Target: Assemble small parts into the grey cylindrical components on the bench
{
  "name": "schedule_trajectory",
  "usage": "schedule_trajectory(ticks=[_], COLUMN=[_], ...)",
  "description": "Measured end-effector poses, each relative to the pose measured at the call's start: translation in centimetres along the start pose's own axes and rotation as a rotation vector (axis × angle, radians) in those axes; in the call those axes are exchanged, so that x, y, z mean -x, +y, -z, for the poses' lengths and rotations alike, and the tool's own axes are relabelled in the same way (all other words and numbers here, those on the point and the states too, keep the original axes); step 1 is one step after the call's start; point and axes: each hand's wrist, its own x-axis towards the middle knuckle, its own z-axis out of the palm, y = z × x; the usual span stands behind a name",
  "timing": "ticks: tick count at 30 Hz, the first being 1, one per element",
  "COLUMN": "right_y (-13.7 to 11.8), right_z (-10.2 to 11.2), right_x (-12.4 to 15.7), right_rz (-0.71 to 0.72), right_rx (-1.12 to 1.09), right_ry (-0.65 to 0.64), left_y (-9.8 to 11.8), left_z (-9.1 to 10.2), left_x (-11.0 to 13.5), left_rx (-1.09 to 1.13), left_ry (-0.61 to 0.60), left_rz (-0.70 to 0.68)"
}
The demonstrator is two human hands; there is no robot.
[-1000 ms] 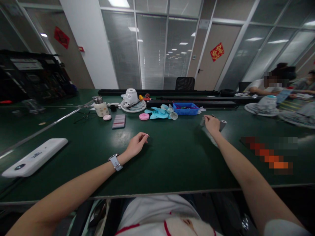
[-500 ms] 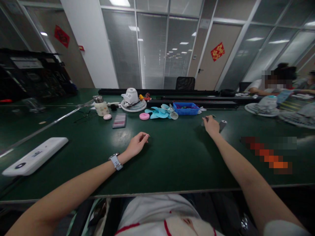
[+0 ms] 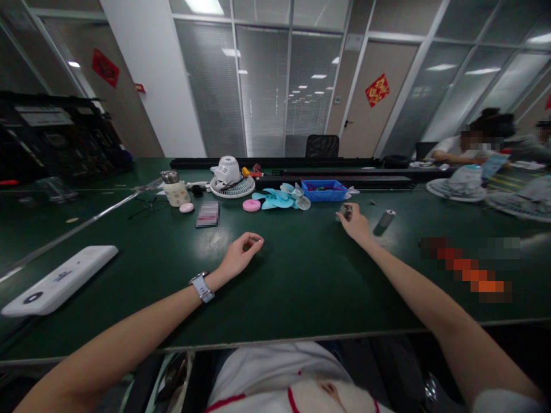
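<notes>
My right hand grips a small, partly see-through object with a dark middle between thumb and fingers; its exact kind is too small to tell. A grey cylinder stands on the green table to the right of that hand, apart from it. Over the table left of centre is my left hand, with a watch on the wrist. Its fingers are loosely curved with a gap to the thumb, and nothing shows in them.
Beyond my hands are a blue tray, light-blue fan blades, a pink round piece, a white fan part and a bottle. A white power strip lies at left. Other people sit at far right.
My right hand has moved left and slightly nearer with the small object, so the grey cylinder now shows fully. My left hand stays nearly in place, its thumb a little farther from the fingers.
</notes>
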Motion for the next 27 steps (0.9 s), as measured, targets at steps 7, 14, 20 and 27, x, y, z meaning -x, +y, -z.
schedule_trajectory(ticks=[7, 14, 20, 27], right_y=[-12.9, -16.4, -16.4, -16.3], right_z=[-1.0, -0.8, -1.4, -1.6], right_x=[10.1, 14.9, 14.9, 14.8], right_rz=[0.39, 0.378, 0.298, 0.3], right_rx=[-0.624, -0.798, -0.861, -0.859], right_ry=[-0.533, -0.74, -0.748, -0.739], left_y=[3.0, 3.7, 4.0, 4.6], left_z=[-0.3, -1.1, -1.1, -0.8], left_x=[1.6, 2.0, 1.6, 1.4], left_rx=[-0.037, -0.08, -0.105, -0.099], left_ry=[-0.026, -0.05, -0.026, 0.047], left_rz=[-0.16, -0.274, -0.232, -0.228])
